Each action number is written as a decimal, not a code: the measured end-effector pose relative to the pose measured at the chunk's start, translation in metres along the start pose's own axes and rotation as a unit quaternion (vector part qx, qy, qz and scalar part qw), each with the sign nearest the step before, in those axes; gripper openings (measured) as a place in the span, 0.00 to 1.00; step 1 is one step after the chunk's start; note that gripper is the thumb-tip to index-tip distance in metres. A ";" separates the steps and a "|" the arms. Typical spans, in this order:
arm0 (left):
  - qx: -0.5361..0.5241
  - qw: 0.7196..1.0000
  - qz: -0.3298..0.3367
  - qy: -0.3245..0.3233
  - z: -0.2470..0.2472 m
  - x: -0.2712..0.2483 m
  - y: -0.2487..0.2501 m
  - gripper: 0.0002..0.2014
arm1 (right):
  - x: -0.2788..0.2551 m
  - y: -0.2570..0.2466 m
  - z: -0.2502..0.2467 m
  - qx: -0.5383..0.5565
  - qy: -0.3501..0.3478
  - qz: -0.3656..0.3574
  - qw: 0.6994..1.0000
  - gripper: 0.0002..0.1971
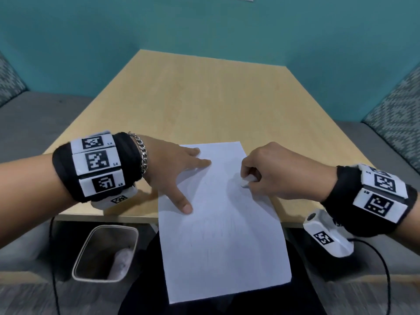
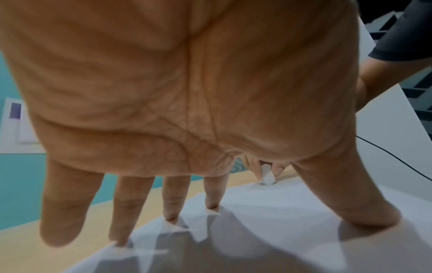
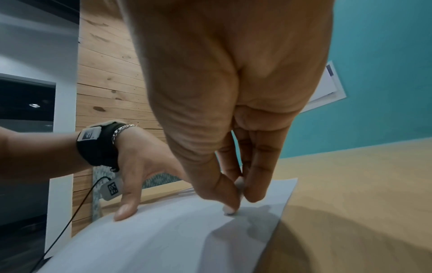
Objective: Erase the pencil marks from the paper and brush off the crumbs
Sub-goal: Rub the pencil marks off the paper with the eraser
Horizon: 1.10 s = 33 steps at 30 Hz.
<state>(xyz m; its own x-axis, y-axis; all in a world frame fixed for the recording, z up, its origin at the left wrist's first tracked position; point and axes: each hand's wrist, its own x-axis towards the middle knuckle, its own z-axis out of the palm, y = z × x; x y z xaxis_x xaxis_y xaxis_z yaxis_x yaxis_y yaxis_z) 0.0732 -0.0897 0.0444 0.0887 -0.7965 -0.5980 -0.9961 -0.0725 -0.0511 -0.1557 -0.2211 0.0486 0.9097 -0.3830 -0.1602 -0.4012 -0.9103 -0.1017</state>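
Note:
A white sheet of paper lies on the wooden table, its near half hanging over the front edge. Faint pencil marks show near its middle. My left hand is spread flat on the sheet's upper left, with straight fingers and thumb pressing it down. My right hand pinches a small white eraser between thumb and fingers. The eraser's tip touches the paper near its right edge; it also shows as the eraser in the left wrist view. I cannot make out any crumbs.
A small bin stands on the floor below the table's front left. Grey benches with patterned cushions flank the table. A teal wall is behind. Black cables hang from both wrists.

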 end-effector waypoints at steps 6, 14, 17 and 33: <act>-0.032 0.999 -0.001 0.002 0.006 0.002 -0.004 0.66 | 0.020 -0.005 -0.004 0.004 0.028 -0.001 1.000 0.08; -0.018 1.000 -0.016 -0.012 0.003 0.007 -0.003 0.68 | 0.014 -0.014 0.004 -0.023 -0.010 -0.025 0.999 0.03; -0.018 1.000 -0.019 -0.015 0.002 0.006 -0.001 0.68 | 0.021 -0.004 0.001 -0.034 0.024 -0.001 0.999 0.04; -0.030 1.000 -0.009 -0.003 0.000 0.001 0.006 0.65 | 0.002 -0.009 0.005 -0.004 -0.006 -0.025 1.000 0.07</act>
<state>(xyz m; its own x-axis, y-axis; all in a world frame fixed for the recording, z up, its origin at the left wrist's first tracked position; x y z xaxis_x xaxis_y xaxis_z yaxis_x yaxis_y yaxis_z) 0.0676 -0.0910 0.0440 0.1066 -0.7906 -0.6029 -0.9923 -0.1228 -0.0143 -0.1507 -0.2128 0.0447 0.9274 -0.3350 -0.1665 -0.3542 -0.9295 -0.1026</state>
